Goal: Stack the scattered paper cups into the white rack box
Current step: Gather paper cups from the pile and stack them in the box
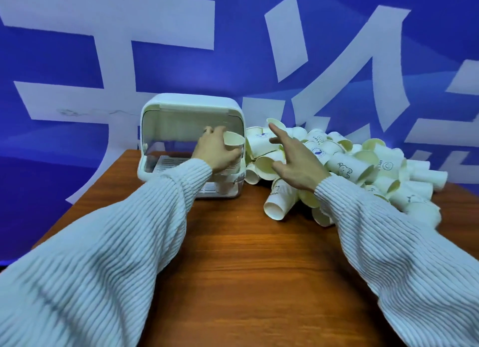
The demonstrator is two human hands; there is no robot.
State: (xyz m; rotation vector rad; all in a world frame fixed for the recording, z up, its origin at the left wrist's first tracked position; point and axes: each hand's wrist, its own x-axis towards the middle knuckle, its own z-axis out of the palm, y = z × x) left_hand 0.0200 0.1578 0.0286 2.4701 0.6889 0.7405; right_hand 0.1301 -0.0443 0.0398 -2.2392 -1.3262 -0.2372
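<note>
A white rack box (166, 105) with a raised clear lid stands at the far left of the wooden table (246, 256). My left hand (213, 149) grips a stack of paper cups (234, 144) in front of the box's right side, open end up. My right hand (293, 157) hovers with spread fingers above the heap of scattered paper cups (363, 165) to the right of the box, holding nothing. One loose cup (276, 202) lies on its side nearest me.
A blue wall with large white characters (233, 48) rises right behind the table. The table's left edge runs diagonally close to the box. Bare wood lies between my forearms.
</note>
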